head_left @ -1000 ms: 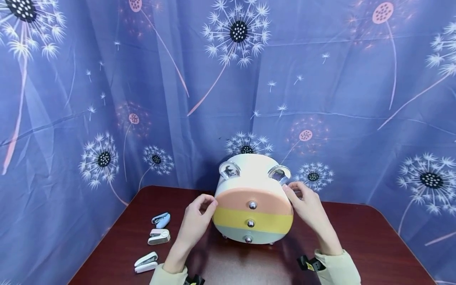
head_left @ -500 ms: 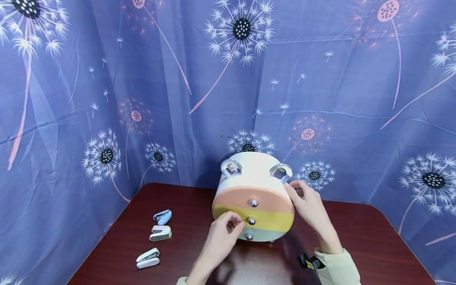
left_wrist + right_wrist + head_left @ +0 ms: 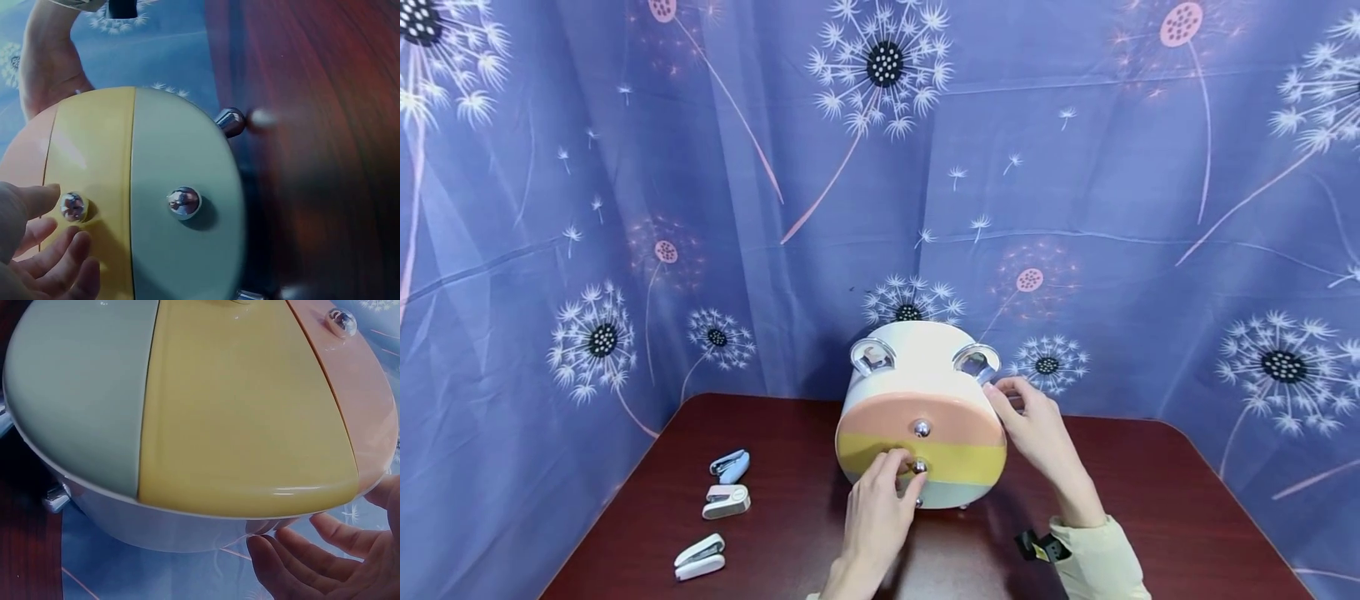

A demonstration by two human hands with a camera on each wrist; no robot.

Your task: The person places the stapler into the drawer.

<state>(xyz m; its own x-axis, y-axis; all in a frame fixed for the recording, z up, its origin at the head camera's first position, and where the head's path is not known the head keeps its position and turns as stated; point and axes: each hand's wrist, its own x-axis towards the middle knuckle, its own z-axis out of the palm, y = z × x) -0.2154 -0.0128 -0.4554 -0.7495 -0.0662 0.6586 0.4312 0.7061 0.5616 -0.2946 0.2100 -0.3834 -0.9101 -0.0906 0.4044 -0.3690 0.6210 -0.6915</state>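
Observation:
A small white storage box (image 3: 922,358) with three drawers stands on the table. Its front has an orange drawer (image 3: 880,414), a yellow drawer (image 3: 966,462) and a pale green drawer (image 3: 951,495), each with a silver knob. My left hand (image 3: 877,512) is at the yellow drawer's knob (image 3: 74,206); thumb and fingers stand on either side of it, with a small gap visible in the left wrist view. My right hand (image 3: 1037,429) is at the box's right side, below a silver ear-like piece (image 3: 977,362). In the right wrist view its fingers (image 3: 337,534) lie along the side wall.
On the table's left side lie a blue stapler (image 3: 730,467), a pink and white stapler (image 3: 727,501) and a white stapler (image 3: 700,557). A blue dandelion-print curtain (image 3: 820,208) hangs behind the dark red table (image 3: 760,433).
My left hand has moved right from the box's left edge to the yellow drawer's knob. The right hand stays at the right side. The head view has shifted slightly.

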